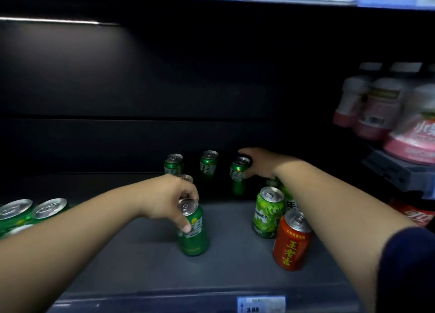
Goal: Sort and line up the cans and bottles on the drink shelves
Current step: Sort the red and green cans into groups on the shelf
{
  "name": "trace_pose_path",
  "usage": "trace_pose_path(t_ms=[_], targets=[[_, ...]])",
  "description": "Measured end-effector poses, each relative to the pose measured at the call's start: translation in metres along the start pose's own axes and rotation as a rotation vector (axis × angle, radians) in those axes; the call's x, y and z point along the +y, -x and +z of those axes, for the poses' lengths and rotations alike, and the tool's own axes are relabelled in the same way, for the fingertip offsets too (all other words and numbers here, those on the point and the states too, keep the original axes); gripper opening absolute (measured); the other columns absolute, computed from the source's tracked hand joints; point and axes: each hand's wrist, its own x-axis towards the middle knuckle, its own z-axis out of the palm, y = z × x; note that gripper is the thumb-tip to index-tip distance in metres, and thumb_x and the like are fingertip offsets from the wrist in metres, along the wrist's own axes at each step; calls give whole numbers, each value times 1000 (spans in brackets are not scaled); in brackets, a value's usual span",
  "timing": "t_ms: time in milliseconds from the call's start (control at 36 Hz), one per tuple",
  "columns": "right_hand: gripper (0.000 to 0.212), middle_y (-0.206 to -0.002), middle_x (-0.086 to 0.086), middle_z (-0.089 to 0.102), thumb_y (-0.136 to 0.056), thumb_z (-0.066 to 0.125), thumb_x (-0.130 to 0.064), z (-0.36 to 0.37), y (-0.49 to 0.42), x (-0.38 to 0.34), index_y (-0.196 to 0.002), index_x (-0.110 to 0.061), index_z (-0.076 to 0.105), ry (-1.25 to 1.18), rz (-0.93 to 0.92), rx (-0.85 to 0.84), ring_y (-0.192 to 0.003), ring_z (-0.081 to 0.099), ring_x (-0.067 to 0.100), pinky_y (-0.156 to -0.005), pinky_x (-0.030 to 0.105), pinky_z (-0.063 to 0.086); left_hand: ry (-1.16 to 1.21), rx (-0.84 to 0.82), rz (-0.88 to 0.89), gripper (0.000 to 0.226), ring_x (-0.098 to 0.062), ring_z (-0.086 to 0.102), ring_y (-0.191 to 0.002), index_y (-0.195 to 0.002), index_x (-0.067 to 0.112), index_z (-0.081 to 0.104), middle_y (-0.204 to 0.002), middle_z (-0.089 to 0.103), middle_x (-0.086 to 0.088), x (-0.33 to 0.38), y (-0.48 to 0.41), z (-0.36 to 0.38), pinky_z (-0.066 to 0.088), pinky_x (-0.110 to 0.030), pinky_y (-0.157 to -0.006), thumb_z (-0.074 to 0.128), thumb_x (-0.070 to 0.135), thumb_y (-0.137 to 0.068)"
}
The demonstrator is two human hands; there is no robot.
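Note:
My left hand point(168, 196) grips the top of a dark green can point(193, 232) that stands mid-shelf. Just behind that hand the rim of another can point(186, 178) shows. My right hand point(257, 163) reaches to the back and holds a green can point(238, 174) by its side. Two more green cans point(173, 164) point(208, 163) stand at the back to its left. Under my right forearm stand a light green Mirinda can point(267, 213) and a red can point(292, 242); another green can point(286, 192) is partly hidden there.
Several green cans point(30, 212) stand at the shelf's left end. The grey shelf point(141, 253) has a front rail with a price tag point(261, 304). Pink-and-white bottles point(388, 107) fill a higher shelf at right, red cola bottles point(414, 212) below them.

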Motion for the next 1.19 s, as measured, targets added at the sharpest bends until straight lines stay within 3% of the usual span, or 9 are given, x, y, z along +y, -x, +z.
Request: trace_pose_path(t_ms=[83, 194, 278, 389, 528, 694, 806, 1056, 1194], targets=[[94, -165, 5, 27, -86, 79, -31, 8, -16, 0, -160, -20, 21, 2, -14, -43, -147, 32, 25, -115, 31, 29, 55, 9, -23, 52, 5, 64, -86, -105, 36, 68, -96, 69, 21, -9, 6, 0, 54, -27, -81, 91, 45, -59], [77, -151, 9, 47, -84, 81, -25, 17, -27, 1, -150, -14, 43, 10, -36, 16, -133, 49, 25, -103, 29, 40, 54, 69, -55, 59, 5, 63, -91, -110, 36, 69, -101, 69, 21, -18, 11, 1, 53, -25, -85, 90, 50, -57], [73, -142, 6, 55, -76, 87, -22, 15, -24, -2, -140, -19, 54, 26, -82, 32, -123, 54, 23, -92, 27, 42, 57, 90, -74, 62, 3, 64, -95, -113, 36, 69, -105, 69, 21, -27, 12, -2, 53, -26, -87, 90, 51, -56], [72, -140, -2, 55, -71, 89, -27, 7, -3, -22, -136, -31, 57, 79, -168, 5, -119, 54, 17, -97, 31, 47, 51, 103, -87, 68, -1, 64, -100, -119, 33, 67, -111, 67, 19, -32, 16, -11, 52, -28, -91, 91, 50, -58], [71, -143, -7, 51, -74, 87, -36, -7, 39, -67, -137, -37, 55, 139, -286, -87, -125, 51, 15, -100, 30, 44, 17, 69, -67, 64, 2, 64, -94, -117, 34, 68, -105, 68, 21, -36, 28, -28, 53, -29, -88, 90, 51, -59], [67, -118, -21, 61, -71, 91, -24, 6, 74, -124, -131, -28, 62, 22, -429, -150, -97, 55, -13, -87, 6, 41, -44, 37, -55, 54, 2, 63, -88, -110, 33, 68, -98, 68, 19, -51, 55, -42, 53, -28, -82, 90, 47, -63], [73, -129, -16, 61, -69, 91, -25, 28, 80, -161, -134, -28, 58, 18, -484, -129, -115, 58, 0, -102, 22, 45, -68, 20, -77, 54, 0, 63, -88, -111, 33, 66, -98, 68, 17, -74, 73, -44, 53, -29, -82, 90, 45, -64], [82, -134, -12, 54, -67, 91, -30, 80, 60, -215, -135, -35, 47, 27, -404, -81, -116, 55, 11, -99, 36, 49, -85, -30, -84, 68, -8, 60, -106, -131, 28, 60, -120, 64, 12, -127, 101, -48, 50, -30, -93, 89, 35, -69], [82, -135, -12, 53, -69, 90, -26, 99, 53, -234, -138, -33, 46, 14, -360, -51, -117, 53, 9, -97, 30, 47, -57, -15, -63, 70, -10, 59, -109, -132, 30, 59, -123, 62, 12, -149, 106, -46, 49, -29, -93, 89, 37, -69]])
